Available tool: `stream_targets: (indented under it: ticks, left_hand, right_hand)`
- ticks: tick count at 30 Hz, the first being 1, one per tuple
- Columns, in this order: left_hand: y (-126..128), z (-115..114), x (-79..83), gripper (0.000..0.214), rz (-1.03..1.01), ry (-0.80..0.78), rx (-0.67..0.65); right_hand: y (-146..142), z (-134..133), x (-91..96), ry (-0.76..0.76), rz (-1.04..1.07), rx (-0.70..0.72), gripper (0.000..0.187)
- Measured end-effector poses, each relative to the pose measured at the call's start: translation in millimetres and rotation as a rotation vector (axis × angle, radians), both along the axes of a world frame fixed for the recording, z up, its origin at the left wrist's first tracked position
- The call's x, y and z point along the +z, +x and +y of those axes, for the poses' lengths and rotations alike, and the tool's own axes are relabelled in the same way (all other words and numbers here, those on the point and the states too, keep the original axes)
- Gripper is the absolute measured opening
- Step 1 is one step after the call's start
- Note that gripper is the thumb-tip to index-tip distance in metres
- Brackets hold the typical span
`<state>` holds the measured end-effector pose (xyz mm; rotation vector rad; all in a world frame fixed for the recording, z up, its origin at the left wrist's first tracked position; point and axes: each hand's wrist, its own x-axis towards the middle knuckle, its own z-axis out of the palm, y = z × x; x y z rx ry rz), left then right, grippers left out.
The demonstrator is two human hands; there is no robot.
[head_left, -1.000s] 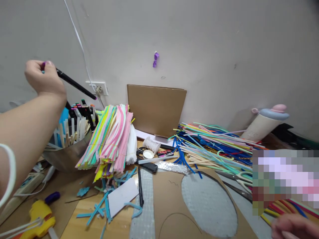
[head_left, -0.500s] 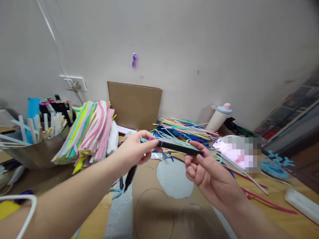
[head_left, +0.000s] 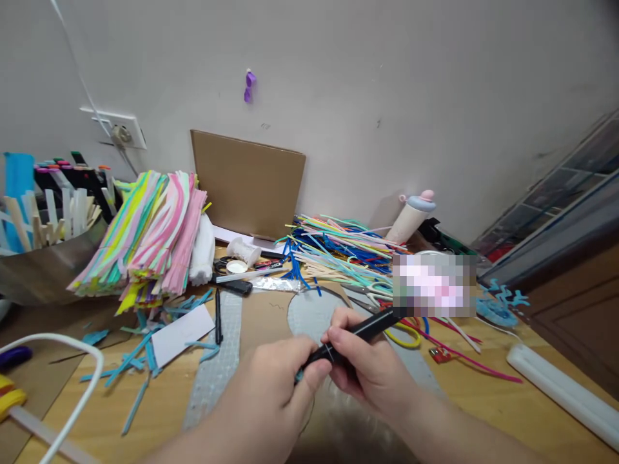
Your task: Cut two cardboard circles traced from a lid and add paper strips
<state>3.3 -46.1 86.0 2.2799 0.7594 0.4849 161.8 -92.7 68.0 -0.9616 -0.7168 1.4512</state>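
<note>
Black marker (head_left: 374, 325) was held up over the cardboard sheet (head_left: 261, 317), between both hands, right of the tabletop's (head_left: 164, 399) middle. Left hand (head_left: 283, 370): fingers pinching the near-left end. Right hand (head_left: 370, 361): fingers closed round the barrel.

Risks, my read: if the two hands pulled against each other, a sudden release could've jerked the marker into the scissors (head_left: 362, 305) just beyond. Cause would be a tight end piece plus a slim, smooth barrel. If that end piece was a cap, a bared tip could've streaked the cardboard or a hand. Left fingers hid most of it, so couldn't tell cap from plug.

Axis: long axis ran diagonally, near left to far right. A bit of teal showed at the near-left end; the black end pointed far right, into a blurred patch, so its tip couldn't be read.
</note>
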Motion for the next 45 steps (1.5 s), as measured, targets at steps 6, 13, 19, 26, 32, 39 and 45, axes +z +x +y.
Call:
stream_targets:
  ticks: [6, 13, 19, 26, 32, 39, 45]
  left_hand:
    - [-5, -9, -2.5, 0.029, -0.001, -0.012, 0.033]
    - [-32, 10, -1.7, 0.044, -0.041, -0.419, 0.359]
    - [-33, 8, -15.0, 0.023, 0.292, -0.059, 0.231]
    - [-13, -2, -40.7, 0.025, 0.732, 0.065, 0.115]
    - [-14, -4, -51.3, 0.019, 0.680, 0.169, 0.059]
    - [-24, -8, -57.2, 0.011, 0.508, 0.132, 0.151]
    - [-25, -9, -61.4, 0.010, 0.487, 0.120, 0.114]
  right_hand:
    - [-14, -6, -4.0, 0.009, 0.001, -0.047, 0.040]
    - [35, 23, 5.5, 0.004, 0.136, -0.365, 0.032]
    - [34, 31, -1.8, -0.016, 0.121, -0.171, 0.033]
    - [11, 71, -30.6, 0.093, -0.711, 0.071, 0.015]
    - [-12, 102, -52.5, 0.124, -0.913, 0.169, 0.008]
    - [-10, 92, -55.6, 0.204, -1.085, 0.243, 0.008]
    - [1, 77, -49.5, 0.178, -1.164, 0.295, 0.007]
